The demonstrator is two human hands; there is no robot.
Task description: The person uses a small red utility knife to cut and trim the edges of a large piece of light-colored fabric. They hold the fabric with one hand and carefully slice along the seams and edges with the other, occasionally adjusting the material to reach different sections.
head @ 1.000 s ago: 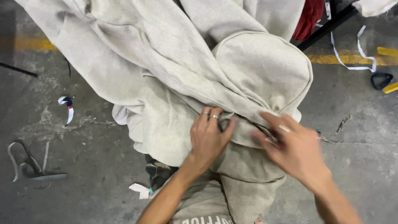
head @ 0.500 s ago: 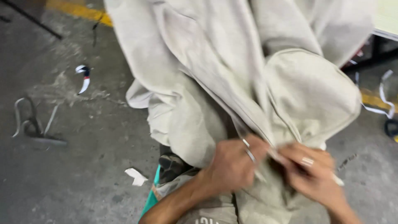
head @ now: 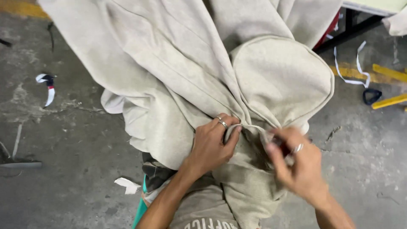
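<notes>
While you look down, note:
Left hand (head: 210, 146): your fingers pinch a fold of the beige hooded garment (head: 178, 80).
Right hand (head: 296, 165): closed on the same fabric, just beside the left.

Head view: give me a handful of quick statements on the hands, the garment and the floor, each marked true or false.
1. Both hands grip the beige fleece garment. True: the left hand and the right hand pinch its fabric near a seam.
2. The garment is dark blue. False: it is pale beige.
3. The left hand wears rings. True.
4. The floor is wooden planks. False: it is grey concrete with a scrap of white paper on it.
5. The right hand rests flat on the floor. False: it is raised at the fabric.
</notes>
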